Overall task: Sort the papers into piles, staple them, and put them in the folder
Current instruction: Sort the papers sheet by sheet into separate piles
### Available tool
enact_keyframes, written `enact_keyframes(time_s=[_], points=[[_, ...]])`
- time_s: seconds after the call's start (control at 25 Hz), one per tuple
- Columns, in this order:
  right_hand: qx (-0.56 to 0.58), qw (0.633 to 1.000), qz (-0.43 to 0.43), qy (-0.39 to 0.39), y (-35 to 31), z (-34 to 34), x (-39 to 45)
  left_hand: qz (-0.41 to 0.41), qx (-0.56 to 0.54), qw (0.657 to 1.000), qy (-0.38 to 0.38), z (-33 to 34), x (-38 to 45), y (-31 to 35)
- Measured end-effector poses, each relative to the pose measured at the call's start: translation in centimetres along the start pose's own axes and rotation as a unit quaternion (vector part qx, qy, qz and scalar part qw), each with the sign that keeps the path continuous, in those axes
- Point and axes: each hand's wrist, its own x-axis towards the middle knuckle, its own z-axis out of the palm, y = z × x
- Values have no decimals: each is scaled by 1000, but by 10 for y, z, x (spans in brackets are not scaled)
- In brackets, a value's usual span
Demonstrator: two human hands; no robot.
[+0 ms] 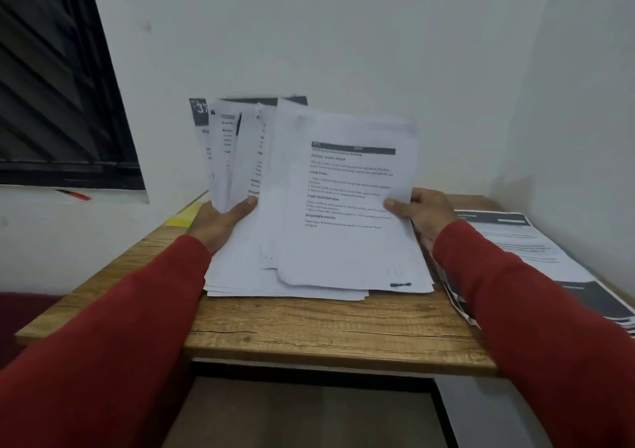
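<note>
Two hands (220, 222), one fanned sheaf of papers (343, 207), perhaps two paper piles (536, 248) at right, one wooden table (309, 331)

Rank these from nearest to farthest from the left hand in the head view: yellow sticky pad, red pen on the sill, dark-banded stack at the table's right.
From the left hand:
1. Yellow sticky pad, just beside it on the table's left edge.
2. Red pen, farther left on the sill.
3. Dark-banded stack, across the table, right side.

Both red-sleeved arms reach forward; left hand (220, 222) and right hand (427, 215) each keep a thumb-over grip
</note>
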Motion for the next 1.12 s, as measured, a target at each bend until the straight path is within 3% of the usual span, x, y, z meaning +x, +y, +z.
enact_keyframes(time_s=[0.4, 0.56, 0.72, 0.8, 0.92, 1.04, 1.12], points=[[-38, 999, 11, -36, 2, 5, -8, -28, 18, 999, -10, 5, -6, -1], [-30, 998, -17, 50, -4, -9, 0, -31, 12, 999, -2, 1, -3, -1], [-22, 997, -8, 79, -12, -32, 5, -32, -23, 999, 23, -10, -4, 6], [-107, 991, -3, 82, -13, -43, 8, -44, -31, 997, 61, -34, -6, 10], [-272, 962, 15, -9, -10, -43, 6, -45, -24, 992, 119, -83, -14, 17], [-472, 880, -3, -62, -5, -25, 3, -39, -6, 986, 162, -118, -26, 27], [-525, 847, -6, -80, 0, -17, 4, -24, -7, 986, 164, -122, -28, 32]])
